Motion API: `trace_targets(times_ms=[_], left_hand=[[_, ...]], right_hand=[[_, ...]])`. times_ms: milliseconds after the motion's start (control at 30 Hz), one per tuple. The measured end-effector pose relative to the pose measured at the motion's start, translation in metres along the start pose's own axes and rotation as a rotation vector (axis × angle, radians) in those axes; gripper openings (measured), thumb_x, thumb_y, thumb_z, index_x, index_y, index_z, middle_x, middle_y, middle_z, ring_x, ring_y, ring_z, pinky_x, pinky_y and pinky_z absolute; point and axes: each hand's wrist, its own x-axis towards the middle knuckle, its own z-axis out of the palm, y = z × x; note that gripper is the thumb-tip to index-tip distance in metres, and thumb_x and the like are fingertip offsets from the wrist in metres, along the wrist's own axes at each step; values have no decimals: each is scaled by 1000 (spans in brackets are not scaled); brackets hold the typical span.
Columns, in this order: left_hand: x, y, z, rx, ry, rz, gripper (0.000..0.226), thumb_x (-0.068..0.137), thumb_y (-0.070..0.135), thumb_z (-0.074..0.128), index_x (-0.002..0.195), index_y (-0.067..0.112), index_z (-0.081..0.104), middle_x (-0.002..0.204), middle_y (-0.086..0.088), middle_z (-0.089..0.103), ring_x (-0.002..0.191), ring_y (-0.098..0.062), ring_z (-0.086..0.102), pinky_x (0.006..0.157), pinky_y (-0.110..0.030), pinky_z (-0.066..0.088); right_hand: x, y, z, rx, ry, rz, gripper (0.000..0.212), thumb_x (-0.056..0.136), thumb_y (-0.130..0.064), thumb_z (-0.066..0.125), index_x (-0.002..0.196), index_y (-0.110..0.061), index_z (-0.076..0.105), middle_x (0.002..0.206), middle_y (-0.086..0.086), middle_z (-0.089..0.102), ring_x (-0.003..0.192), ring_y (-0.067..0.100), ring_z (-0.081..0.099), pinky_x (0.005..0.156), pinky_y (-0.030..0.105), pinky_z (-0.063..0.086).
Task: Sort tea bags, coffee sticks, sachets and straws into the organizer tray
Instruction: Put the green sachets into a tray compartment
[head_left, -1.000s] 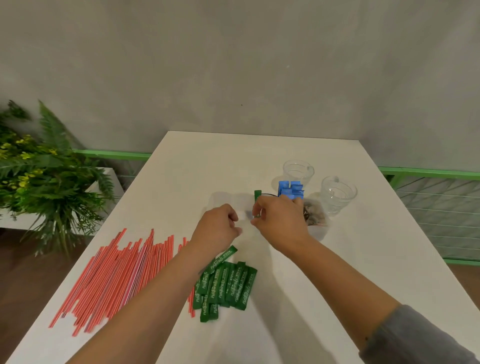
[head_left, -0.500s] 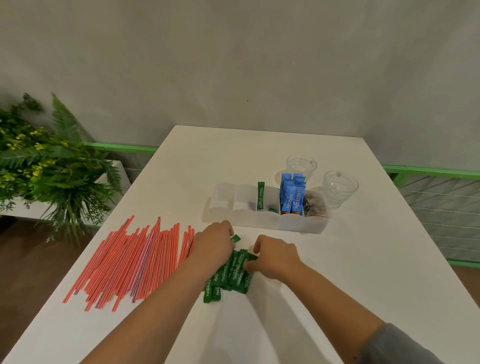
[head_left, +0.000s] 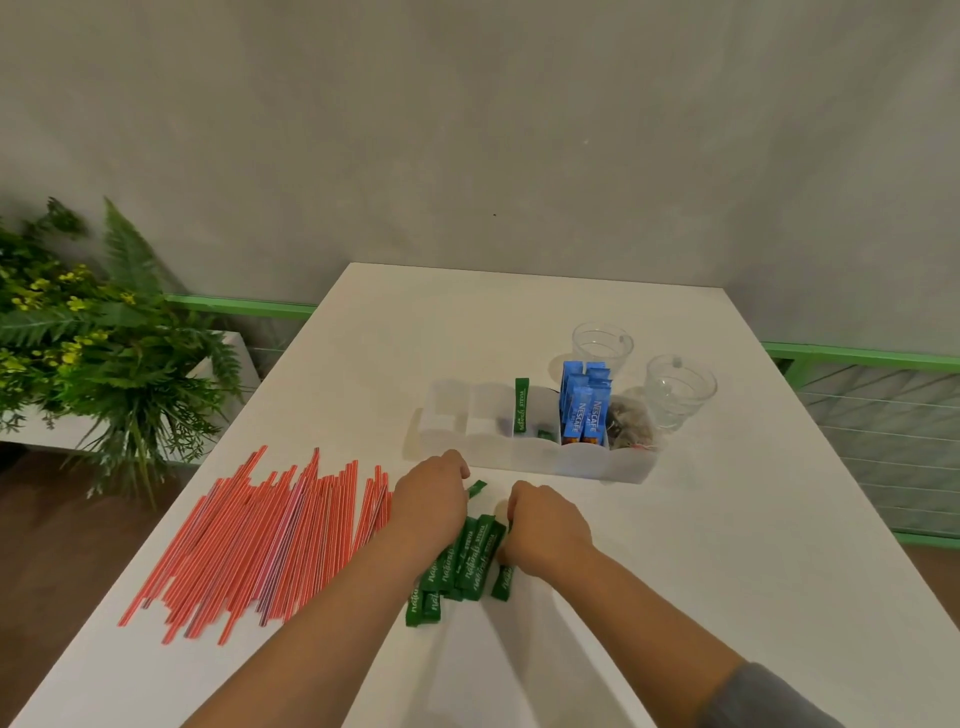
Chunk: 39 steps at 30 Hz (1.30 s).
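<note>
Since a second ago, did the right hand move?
Yes. The right hand came back from the organizer tray toward the person and now rests on the green sachets in front of it.

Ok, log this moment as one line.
left hand on green sachets | right hand on same pile | tray part filled | straws unsorted

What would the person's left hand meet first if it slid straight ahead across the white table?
Probably the translucent plastic organizer tray, near its empty left compartments. The left hand points that way; only bare table shows between.
</note>
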Motion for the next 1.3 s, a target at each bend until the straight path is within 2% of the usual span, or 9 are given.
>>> trace_targets(times_ms=[100,300,467,600,733,900,1033,1167,1300], left_hand=[[3,5,-3,-83,5,11,33,90,3,47,120,14,55,114,-8,59,97,-21,58,72,-23,38],[11,19,-22,-229,-6,95,35,93,1,45,124,11,56,118,-9,54,96,-15,53,78,-10,33],[19,35,-38,-304,-18,118,38,96,5,43,131,17,52,126,-5,58,113,-16,54,86,-13,33],[30,52,-49,-343,-13,136,39,96,6,43,132,17,49,118,-3,60,97,-12,53,78,-13,35],[47,63,-58,-373,26,154,42,91,3,46,129,20,52,99,2,54,88,-11,50,73,-18,38],[63,74,-63,-374,70,156,24,87,3,53,106,13,62,94,-2,62,84,-14,54,71,-19,39],[73,75,-59,-276,94,138,16,86,13,59,100,15,64,101,-3,69,95,-21,62,75,-27,48],[79,74,-54,-86,77,104,21,87,22,61,107,21,63,104,-1,69,96,-22,62,68,-27,43],[85,71,-46,3,44,113,28,84,30,64,110,20,60,101,-3,68,94,-24,61,66,-29,42]], right_hand=[[1,1,-6,61,8,3,34,80,-19,69,107,-15,50,108,6,61,98,24,59,68,30,42],[5,5,-30,157,-28,-11,30,77,-23,74,97,-18,53,98,5,63,90,25,64,78,36,55],[9,8,-71,194,21,-74,25,79,-24,74,90,-21,52,92,0,59,89,25,66,81,37,55],[16,9,-103,201,74,-104,16,82,-19,69,95,-19,61,88,-3,58,82,20,62,82,37,55],[28,8,-124,116,212,-116,10,86,-20,61,96,-21,63,94,0,64,91,21,62,81,33,48],[50,1,-137,-84,310,-120,8,90,-26,57,95,-27,63,99,-3,66,101,20,56,95,37,28],[70,0,-137,-275,346,-101,13,90,-22,58,101,-24,65,98,-2,66,102,21,54,98,38,27],[80,-5,-134,-430,354,-133,17,87,-11,56,100,-19,63,97,1,65,98,22,54,95,36,28],[81,-10,-132,-545,319,-166,11,86,-6,49,82,-15,54,82,1,54,99,23,50,96,36,28]])
